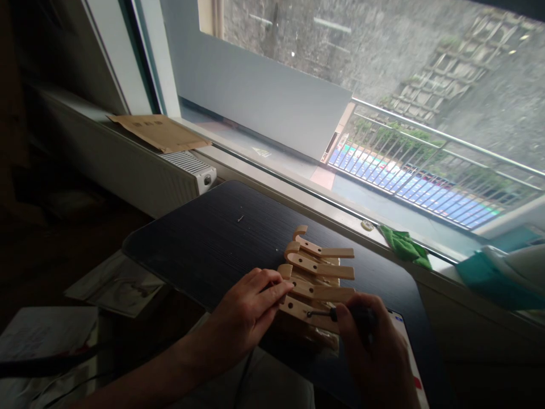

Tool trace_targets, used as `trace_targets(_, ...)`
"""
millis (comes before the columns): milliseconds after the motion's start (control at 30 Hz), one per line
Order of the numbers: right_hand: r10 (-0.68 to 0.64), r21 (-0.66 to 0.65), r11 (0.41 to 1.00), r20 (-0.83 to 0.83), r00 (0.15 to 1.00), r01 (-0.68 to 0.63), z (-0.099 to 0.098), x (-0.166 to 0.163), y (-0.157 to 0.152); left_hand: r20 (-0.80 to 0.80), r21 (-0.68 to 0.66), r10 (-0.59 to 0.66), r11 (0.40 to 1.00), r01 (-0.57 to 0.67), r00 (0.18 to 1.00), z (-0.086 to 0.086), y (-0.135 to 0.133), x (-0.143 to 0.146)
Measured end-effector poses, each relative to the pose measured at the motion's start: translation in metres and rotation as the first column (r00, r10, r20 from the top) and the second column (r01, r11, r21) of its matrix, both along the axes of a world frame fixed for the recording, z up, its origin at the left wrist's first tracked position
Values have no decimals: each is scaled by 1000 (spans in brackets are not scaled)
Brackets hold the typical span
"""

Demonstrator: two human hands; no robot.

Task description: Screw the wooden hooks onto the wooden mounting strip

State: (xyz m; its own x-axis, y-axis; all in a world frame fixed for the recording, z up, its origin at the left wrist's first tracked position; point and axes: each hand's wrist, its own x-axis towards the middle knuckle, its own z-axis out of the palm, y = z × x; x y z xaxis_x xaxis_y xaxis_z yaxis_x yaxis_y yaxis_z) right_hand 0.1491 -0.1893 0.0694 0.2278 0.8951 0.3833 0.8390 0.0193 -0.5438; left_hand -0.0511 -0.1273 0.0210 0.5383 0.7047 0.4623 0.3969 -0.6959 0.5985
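Gripping the black-handled screwdriver point(367, 322) in my right hand point(378, 343), I have its shaft pointing left, with the tip at a dark round spot on the nearest of four pale wooden strips point(334, 293). My fingers and thumb are wrapped around the handle. My left hand point(251, 307) lies over the left end of the near strips, fingertips drawn together against the wood; I cannot tell whether they clamp it or only press on it. The strips lie side by side, running left to right, on the near right part of the black table point(200, 227). The three farther ones show curled ends on the left, while my left hand hides that end of the nearest. Dark round spots mark the strips, and something glossy sits beneath them, too dim to make out.

Just beside my right hand, on its right, is a phone point(407, 346), partly covered. Well apart from the strips, toward the far left of the table, lies a tiny thin piece point(240, 218). Beyond the table, a brown envelope point(164, 133) rests on the radiator point(206, 178) at the left, and a green cloth point(404, 245) lies on the windowsill at the right, near a small round object point(367, 225).
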Motion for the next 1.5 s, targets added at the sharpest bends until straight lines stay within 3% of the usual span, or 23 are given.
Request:
trace_targets(333, 19, 8, 1000, -6, 1000, -19, 6, -6, -1, 16, -21, 14, 1000, -13, 1000, 1, -1, 1)
trace_targets(500, 127, -113, 986, 31, 991, -122, 15, 1, 5, 14, -27, 7, 1000, -7, 1000, 0, -1, 1)
trace_targets(667, 371, -377, 865, 41, 928, -330, 37, 9, 12, 21, -38, 3, 999, -2, 1000, -1, 0, 0)
trace_targets(767, 390, -489, 802, -9, 921, -344, 44, 10, 20, 30, -35, 3, 999, -2, 1000, -2, 1, 0)
trace_targets(967, 329, -478, 827, -16, 944, -296, 38, 13, 36, 0, 1, 27, 1000, -27, 1000, -4, -1, 0)
trace_targets(1100, 341, -479, 830, 32, 939, -285, 43, 15, 39, -48, 92, 69, 994, -64, 996, 14, 0, 0)
trace_targets(1200, 404, -468, 822, 76, 912, -325, 53, 14, 40, -151, 120, -53, 990, 72, 987, 34, 8, 10)
trace_targets(1300, 493, -443, 806, 134, 860, -393, 64, 10, 40, -335, 66, -208, 968, 243, 919, 47, 21, 29)
trace_targets(1400, 527, -451, 800, 214, 822, -396, 71, 5, 40, -490, -32, -316, 938, 345, 812, 44, 33, 49)
trace_targets(1500, 508, -459, 817, 285, 813, -350, 73, 0, 36, -506, -13, -279, 949, 316, 816, 34, 38, 60)
